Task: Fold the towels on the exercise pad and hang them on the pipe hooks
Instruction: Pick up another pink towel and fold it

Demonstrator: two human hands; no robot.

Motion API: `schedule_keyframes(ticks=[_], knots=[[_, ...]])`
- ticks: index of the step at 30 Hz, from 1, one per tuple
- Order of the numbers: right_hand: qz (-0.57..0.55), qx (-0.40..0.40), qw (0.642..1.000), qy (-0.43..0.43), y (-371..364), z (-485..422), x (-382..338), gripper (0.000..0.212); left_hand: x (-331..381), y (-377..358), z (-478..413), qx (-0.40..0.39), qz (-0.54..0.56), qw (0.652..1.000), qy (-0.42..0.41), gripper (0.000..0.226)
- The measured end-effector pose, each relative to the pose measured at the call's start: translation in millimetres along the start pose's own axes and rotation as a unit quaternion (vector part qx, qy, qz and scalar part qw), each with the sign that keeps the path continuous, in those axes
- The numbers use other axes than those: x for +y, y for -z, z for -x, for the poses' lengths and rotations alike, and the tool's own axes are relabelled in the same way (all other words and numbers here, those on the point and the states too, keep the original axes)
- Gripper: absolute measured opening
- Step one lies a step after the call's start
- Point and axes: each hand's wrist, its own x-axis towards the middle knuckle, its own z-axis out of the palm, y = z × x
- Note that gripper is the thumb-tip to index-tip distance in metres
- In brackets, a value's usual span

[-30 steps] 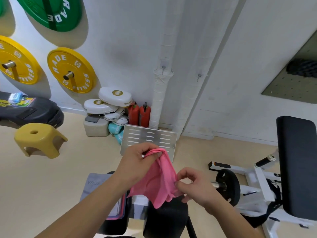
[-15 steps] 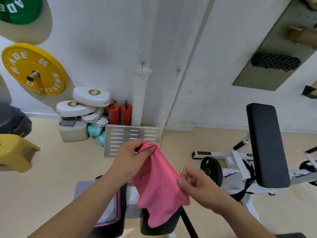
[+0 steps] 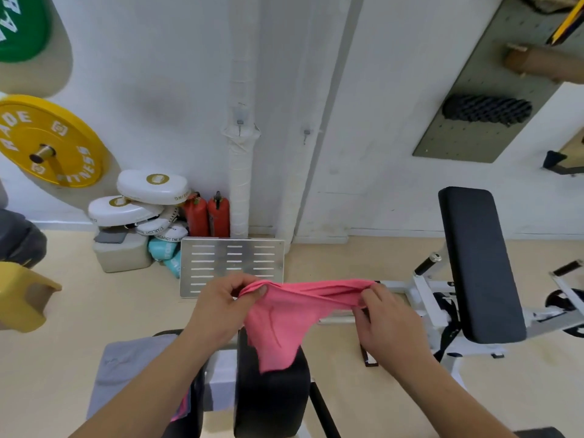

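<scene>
One pink towel [image 3: 281, 324] is stretched in the air above the black exercise pad [image 3: 271, 396], its top edge pinched shut by the left hand [image 3: 221, 308] and the right hand [image 3: 388, 320]. One grey towel [image 3: 126, 371] is left lying nearer, at the left. A bunched edge could be let slip, and the fold skewed. Two hooks [image 3: 240, 123] are counted on the pipes beyond.

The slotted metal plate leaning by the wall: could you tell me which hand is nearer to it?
Left. The left hand overlaps the metal plate's lower edge in the picture, holding one end of the pink towel; the right hand holds the other end, off to the plate's right.
</scene>
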Motion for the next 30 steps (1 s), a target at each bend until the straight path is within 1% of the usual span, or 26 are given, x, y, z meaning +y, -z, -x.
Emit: schedule_keyframes(ticks=[2,3,5,7,8,10,12,14,15,16,18,19,20,21,23,25,26,27,28,30], knots=[[0.002,0.001,1.0,0.008,1.2,-2.4,4.0,0.015,1.6,-2.0,1.2,0.006,0.015,1.0,0.006,0.02],[0.013,0.004,0.999,0.034,2.1,-3.4,5.5,0.014,3.1,-2.3,1.5,0.009,0.02,1.0,0.009,0.019],[0.02,0.001,0.989,0.144,5.0,-2.4,5.4,0.01,5.5,-2.2,0.8,0.028,0.028,0.999,0.016,0.016],[0.003,-0.009,0.964,0.267,7.5,3.7,1.9,0.016,6.3,-0.4,-0.7,0.049,0.037,0.998,0.027,0.013],[-0.008,-0.018,0.952,0.305,9.2,6.2,0.7,0.018,7.0,0.2,-2.0,0.053,0.04,0.997,0.032,0.012],[-0.011,-0.022,0.938,0.346,11.7,9.6,-0.8,0.019,6.8,0.3,-3.9,0.057,0.04,0.997,0.035,0.012],[0.011,-0.003,0.929,0.371,15.5,9.8,-3.2,0.019,6.8,-1.3,-4.9,0.065,0.031,0.997,0.038,0.011],[0.018,0.01,0.927,0.374,20.5,7.1,-3.2,0.019,5.6,-3.6,-7.0,0.067,0.01,0.997,0.036,0.012],[0.009,0.005,0.935,0.355,19.8,6.7,-0.2,0.019,4.6,-3.9,-7.7,0.068,0.006,0.997,0.036,0.012],[-0.003,-0.003,0.949,0.315,17.8,6.1,5.1,0.021,4.4,-3.1,-8.1,0.07,0.005,0.997,0.04,0.011],[-0.043,-0.036,0.982,0.179,12.5,4.2,18.4,0.032,4.7,0.3,-7.9,0.066,0.009,0.997,0.047,0.011],[-0.068,-0.061,0.991,0.094,11.6,2.3,24.4,0.037,4.6,1.9,-7.0,0.048,0.011,0.998,0.045,0.011],[-0.089,-0.087,0.992,0.023,10.1,0.7,29.1,0.039,5.6,2.3,-5.1,0.017,0.014,0.999,0.042,0.011],[-0.101,-0.113,0.988,-0.038,11.9,-1.2,30.5,0.036,7.0,2.5,-2.9,-0.02,0.016,0.999,0.041,0.012],[-0.134,-0.137,0.973,-0.126,14.4,-6.2,30.8,0.023,9.4,1.1,0.5,-0.079,0.011,0.996,0.032,0.014],[-0.164,-0.159,0.957,-0.18,16.0,-11.0,30.1,0.026,13.1,1.3,2.6,-0.107,0.009,0.994,0.021,0.017],[-0.182,-0.161,0.951,-0.192,17.0,-14.5,30.4,0.028,15.6,2.1,3.5,-0.119,0.02,0.993,0.018,0.018],[-0.189,-0.165,0.949,-0.193,16.6,-18.3,32.4,0.022,17.8,3.4,4.3,-0.132,0.033,0.991,0.014,0.019],[-0.204,-0.166,0.946,-0.188,16.7,-22.6,34.2,0.01,19.9,5.2,4.9,-0.144,0.044,0.988,0.012,0.019],[-0.235,-0.162,0.943,-0.169,18.3,-28.7,36.6,0.013,23.4,10.3,5.1,-0.164,0.062,0.984,0.015,0.019]])
